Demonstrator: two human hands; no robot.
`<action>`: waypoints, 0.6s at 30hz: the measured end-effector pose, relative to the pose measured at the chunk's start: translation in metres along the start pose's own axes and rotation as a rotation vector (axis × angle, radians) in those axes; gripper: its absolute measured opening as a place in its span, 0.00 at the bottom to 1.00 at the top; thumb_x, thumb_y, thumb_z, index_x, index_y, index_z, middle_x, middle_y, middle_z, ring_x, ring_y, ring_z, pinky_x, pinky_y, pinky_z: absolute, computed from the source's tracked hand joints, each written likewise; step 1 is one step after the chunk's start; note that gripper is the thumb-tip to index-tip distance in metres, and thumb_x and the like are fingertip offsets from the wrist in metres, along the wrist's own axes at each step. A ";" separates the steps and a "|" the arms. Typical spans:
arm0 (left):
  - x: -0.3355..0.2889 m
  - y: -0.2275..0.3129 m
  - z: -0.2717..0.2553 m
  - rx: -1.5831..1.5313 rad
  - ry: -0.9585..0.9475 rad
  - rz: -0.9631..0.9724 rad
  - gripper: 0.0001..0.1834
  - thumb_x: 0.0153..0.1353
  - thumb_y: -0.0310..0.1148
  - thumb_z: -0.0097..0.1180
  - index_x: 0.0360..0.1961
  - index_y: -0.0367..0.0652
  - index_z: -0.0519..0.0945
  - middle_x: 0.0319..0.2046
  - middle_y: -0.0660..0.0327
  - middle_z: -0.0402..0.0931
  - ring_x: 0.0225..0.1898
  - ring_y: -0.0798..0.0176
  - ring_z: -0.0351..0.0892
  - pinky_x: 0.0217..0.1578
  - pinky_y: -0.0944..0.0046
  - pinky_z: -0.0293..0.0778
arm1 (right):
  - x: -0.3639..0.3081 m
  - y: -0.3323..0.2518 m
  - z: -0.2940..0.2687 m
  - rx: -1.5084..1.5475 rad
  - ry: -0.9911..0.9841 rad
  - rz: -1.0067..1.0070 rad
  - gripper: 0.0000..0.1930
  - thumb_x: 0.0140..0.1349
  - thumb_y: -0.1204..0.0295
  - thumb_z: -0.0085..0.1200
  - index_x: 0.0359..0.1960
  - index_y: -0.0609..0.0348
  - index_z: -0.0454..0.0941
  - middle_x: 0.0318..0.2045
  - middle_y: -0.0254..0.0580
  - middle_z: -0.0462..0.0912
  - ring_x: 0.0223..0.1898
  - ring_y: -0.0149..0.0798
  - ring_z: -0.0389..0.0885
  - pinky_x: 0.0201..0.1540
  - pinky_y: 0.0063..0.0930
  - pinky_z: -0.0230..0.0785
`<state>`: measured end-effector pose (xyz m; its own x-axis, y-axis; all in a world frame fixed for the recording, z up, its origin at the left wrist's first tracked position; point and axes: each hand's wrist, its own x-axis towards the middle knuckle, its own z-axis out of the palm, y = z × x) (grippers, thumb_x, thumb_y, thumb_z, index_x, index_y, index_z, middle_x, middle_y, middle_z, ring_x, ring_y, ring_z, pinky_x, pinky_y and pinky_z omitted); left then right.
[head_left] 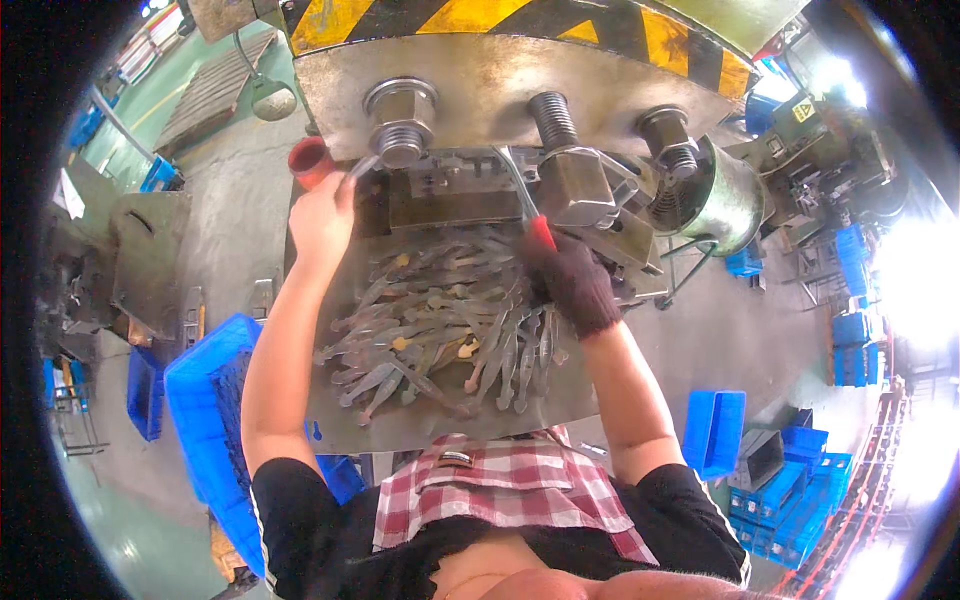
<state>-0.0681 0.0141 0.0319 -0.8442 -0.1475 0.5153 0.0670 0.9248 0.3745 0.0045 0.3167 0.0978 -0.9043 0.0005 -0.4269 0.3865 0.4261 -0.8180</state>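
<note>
My bare left hand (322, 222) is closed, pinching a narrow flat metal piece (364, 167) that points under the press head, just below a large bolt. Right beside these fingers is a red round cup-like part (309, 158). On my right hand (574, 282) is a dark knitted glove. Its fingers wrap round a slim metal tool with a red grip (541, 233), whose tip reaches up to the press; whether it is tongs or pliers I cannot tell. Between my forearms, a heap of flat, elongated metal blanks (440, 325) covers the metal table (420, 432).
A heavy press head (480, 85) with yellow-black stripes and big bolts (575, 185) overhangs my hands. To its right is a green cylindrical machine part (725, 195). Blue crates stand at left (205, 400) and right (714, 430). A lamp-like round fitting (273, 100) hangs at upper left.
</note>
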 end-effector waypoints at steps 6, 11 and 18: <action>-0.043 -0.015 -0.016 -0.182 -0.031 -0.115 0.14 0.63 0.42 0.52 0.38 0.44 0.82 0.25 0.49 0.79 0.24 0.46 0.77 0.29 0.52 0.71 | 0.024 0.012 0.001 -0.315 0.084 -0.023 0.29 0.57 0.42 0.49 0.49 0.53 0.79 0.41 0.47 0.83 0.45 0.47 0.80 0.52 0.36 0.65; -0.065 -0.015 -0.016 -0.221 -0.049 -0.183 0.15 0.64 0.43 0.52 0.39 0.43 0.82 0.24 0.48 0.78 0.23 0.47 0.76 0.28 0.54 0.70 | 0.019 0.009 0.013 -0.229 0.120 -0.019 0.30 0.57 0.42 0.49 0.50 0.54 0.78 0.45 0.50 0.81 0.49 0.48 0.78 0.54 0.35 0.63; -0.079 -0.009 -0.016 -0.277 -0.040 -0.187 0.13 0.63 0.40 0.53 0.39 0.42 0.82 0.23 0.46 0.76 0.20 0.50 0.72 0.26 0.57 0.68 | 0.056 0.063 0.012 -0.407 0.028 -0.153 0.29 0.58 0.44 0.50 0.48 0.57 0.78 0.44 0.54 0.81 0.47 0.48 0.79 0.49 0.37 0.68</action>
<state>0.0064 0.0115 0.0003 -0.8755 -0.2862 0.3893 0.0465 0.7521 0.6574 -0.0195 0.3329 0.0175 -0.9523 -0.0678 -0.2976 0.1500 0.7450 -0.6499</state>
